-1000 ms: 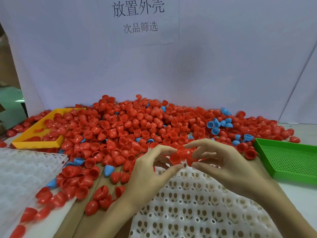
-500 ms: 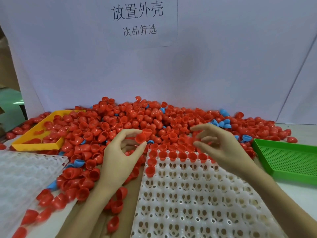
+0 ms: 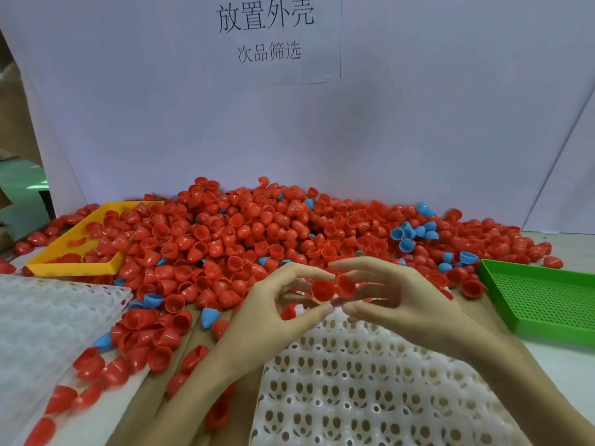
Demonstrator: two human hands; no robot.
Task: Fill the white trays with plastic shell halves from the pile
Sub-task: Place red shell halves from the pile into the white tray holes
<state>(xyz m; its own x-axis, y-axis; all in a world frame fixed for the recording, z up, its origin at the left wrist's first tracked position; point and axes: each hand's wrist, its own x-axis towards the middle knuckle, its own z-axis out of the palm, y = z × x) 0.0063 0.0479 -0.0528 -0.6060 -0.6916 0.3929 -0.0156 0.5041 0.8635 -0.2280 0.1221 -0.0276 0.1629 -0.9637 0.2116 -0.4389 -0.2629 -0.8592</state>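
Note:
A big pile of red shell halves [image 3: 251, 233], with a few blue ones mixed in, covers the table against the back wall. A white tray [image 3: 370, 391] with rows of holes lies in front of me. Both hands hover over its far edge. My left hand [image 3: 273, 313] pinches a red shell half [image 3: 323, 290] between thumb and fingers. My right hand [image 3: 405, 304] pinches another red shell half [image 3: 346, 286] right beside it. My hands hide the tray's far rows.
A second white tray [image 3: 48, 323] lies at the left. A yellow tray [image 3: 80, 252] sits half buried in shells at the back left. A green perforated tray [image 3: 541, 297] stands at the right. Loose shells are scattered between the two white trays.
Both hands came back from the pile toward me, each with a red shell, and now meet over the tray's far edge, covering the filled row that showed before.

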